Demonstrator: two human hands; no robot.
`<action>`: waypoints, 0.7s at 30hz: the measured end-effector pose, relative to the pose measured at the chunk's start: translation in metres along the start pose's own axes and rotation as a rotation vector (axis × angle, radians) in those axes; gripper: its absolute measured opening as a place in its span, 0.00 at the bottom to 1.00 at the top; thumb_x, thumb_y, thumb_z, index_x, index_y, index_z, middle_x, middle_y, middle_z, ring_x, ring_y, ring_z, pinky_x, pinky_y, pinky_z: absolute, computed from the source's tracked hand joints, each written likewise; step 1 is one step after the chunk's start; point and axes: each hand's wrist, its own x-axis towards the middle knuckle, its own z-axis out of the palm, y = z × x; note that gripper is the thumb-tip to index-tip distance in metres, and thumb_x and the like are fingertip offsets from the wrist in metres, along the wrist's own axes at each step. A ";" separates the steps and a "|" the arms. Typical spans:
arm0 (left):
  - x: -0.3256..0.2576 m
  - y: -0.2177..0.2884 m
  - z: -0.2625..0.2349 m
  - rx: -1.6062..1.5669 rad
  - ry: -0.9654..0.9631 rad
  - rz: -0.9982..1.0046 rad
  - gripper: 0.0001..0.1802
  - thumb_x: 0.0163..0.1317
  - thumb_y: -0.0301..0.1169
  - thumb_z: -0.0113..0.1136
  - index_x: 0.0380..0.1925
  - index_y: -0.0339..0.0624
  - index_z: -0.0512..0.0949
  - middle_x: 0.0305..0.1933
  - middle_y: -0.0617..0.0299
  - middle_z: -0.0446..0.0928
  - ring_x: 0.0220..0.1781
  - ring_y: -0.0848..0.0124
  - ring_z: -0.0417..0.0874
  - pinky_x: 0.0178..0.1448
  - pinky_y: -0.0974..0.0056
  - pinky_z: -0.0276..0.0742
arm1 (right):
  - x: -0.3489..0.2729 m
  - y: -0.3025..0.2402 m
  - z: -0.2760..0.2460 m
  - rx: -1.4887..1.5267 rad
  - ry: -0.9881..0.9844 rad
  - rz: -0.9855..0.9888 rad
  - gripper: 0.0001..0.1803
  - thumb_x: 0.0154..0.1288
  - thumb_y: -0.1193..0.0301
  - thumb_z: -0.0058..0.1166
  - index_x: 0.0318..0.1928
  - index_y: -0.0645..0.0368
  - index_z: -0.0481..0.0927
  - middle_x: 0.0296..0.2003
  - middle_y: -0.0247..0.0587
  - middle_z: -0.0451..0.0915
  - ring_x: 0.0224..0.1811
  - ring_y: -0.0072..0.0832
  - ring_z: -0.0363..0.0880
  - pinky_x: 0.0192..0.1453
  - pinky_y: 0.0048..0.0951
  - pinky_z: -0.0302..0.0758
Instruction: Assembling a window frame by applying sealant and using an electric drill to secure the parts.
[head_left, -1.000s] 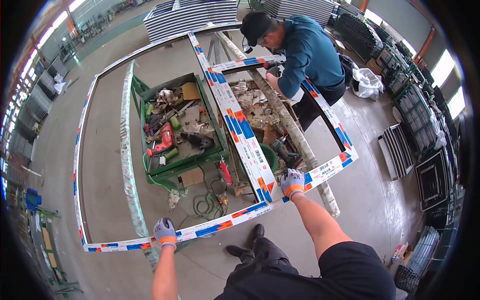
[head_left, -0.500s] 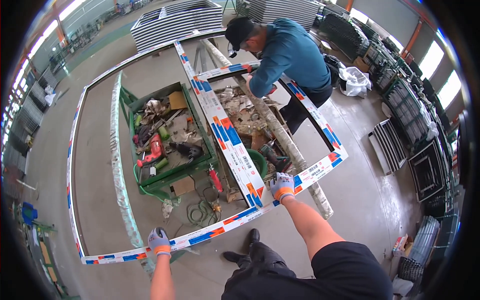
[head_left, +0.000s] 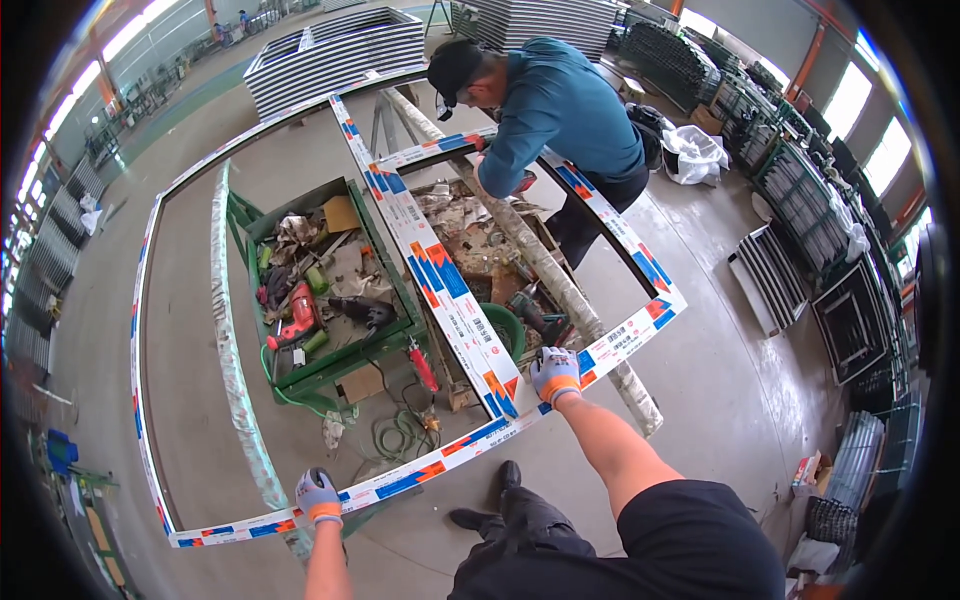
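A large white window frame (head_left: 440,270) wrapped in blue and orange film lies flat on two padded trestle bars. My left hand (head_left: 318,497), in a grey glove with an orange cuff, grips the frame's near rail at the left. My right hand (head_left: 555,374), gloved the same, grips the near rail at the right, beside the foot of the middle bar. A person in a blue top and dark cap (head_left: 555,120) bends over the far side with a hand on the far rail.
Under the frame stands a green bin (head_left: 330,290) full of tools, with a red drill and cables. Stacks of frames (head_left: 330,50) lie at the back, and racks of dark frames (head_left: 850,300) line the right. My dark shoes (head_left: 480,515) are on the concrete floor.
The view has dipped and shifted, so the frame sits lower and closer. Both my hands kept their grip on the near rail. The person opposite leaned further over the frame.
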 end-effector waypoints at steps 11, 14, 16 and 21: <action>0.001 0.000 0.000 -0.002 -0.006 0.002 0.10 0.60 0.37 0.59 0.35 0.44 0.81 0.41 0.54 0.82 0.46 0.56 0.81 0.54 0.54 0.74 | -0.001 -0.002 -0.003 0.001 0.014 -0.001 0.18 0.60 0.58 0.50 0.41 0.58 0.79 0.42 0.48 0.81 0.50 0.42 0.76 0.59 0.41 0.66; 0.000 -0.007 0.005 0.016 0.039 0.020 0.10 0.60 0.37 0.59 0.35 0.44 0.81 0.42 0.54 0.82 0.46 0.56 0.81 0.54 0.54 0.74 | -0.002 -0.004 -0.005 -0.007 -0.016 0.004 0.18 0.62 0.57 0.49 0.42 0.57 0.79 0.43 0.47 0.81 0.51 0.41 0.77 0.60 0.40 0.66; 0.000 -0.004 0.001 0.008 0.002 0.013 0.10 0.60 0.37 0.58 0.35 0.44 0.81 0.42 0.54 0.82 0.46 0.56 0.81 0.55 0.54 0.74 | -0.001 -0.003 -0.003 -0.006 0.014 -0.004 0.18 0.60 0.58 0.50 0.41 0.58 0.79 0.42 0.48 0.81 0.49 0.42 0.77 0.58 0.41 0.66; 0.001 0.009 -0.011 0.006 -0.065 -0.020 0.11 0.60 0.37 0.58 0.37 0.43 0.81 0.42 0.54 0.81 0.47 0.56 0.80 0.56 0.54 0.74 | -0.001 -0.004 -0.008 -0.023 -0.006 0.000 0.18 0.61 0.57 0.49 0.42 0.58 0.79 0.43 0.48 0.81 0.51 0.41 0.76 0.60 0.40 0.65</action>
